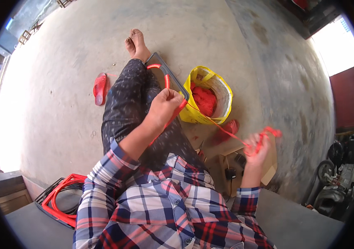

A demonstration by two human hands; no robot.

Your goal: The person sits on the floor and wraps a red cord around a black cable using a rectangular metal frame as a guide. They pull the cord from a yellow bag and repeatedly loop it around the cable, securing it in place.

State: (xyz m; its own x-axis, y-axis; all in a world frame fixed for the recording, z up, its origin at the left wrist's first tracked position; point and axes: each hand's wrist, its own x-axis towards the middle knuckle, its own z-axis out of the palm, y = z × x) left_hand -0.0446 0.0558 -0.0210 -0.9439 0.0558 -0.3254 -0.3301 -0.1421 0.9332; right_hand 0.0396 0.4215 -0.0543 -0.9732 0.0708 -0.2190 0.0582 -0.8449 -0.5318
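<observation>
My left hand [165, 108] is closed in a pinch on a dark, angular frame [171, 75] that lies across my outstretched legs. Red wrapping covers some of its inner parts, and tight red coils show beside my fingers. A red cord [226, 132] runs taut from the frame past the bag to my right hand [256, 152]. That hand, out to the right and blurred, is closed on the cord, with a bunched length sticking out above the fist. Between the hands and farther off stands an open yellow bag [230, 97], holding a heap of red cord [204, 101].
One red slipper [99, 89] lies left of my legs, another [229, 126] beside the bag. A cardboard box [271, 162] with a black adapter [230, 173] sits below my right hand. Red and black frames [63, 195] rest at my left. Machine parts [336, 178] stand far right.
</observation>
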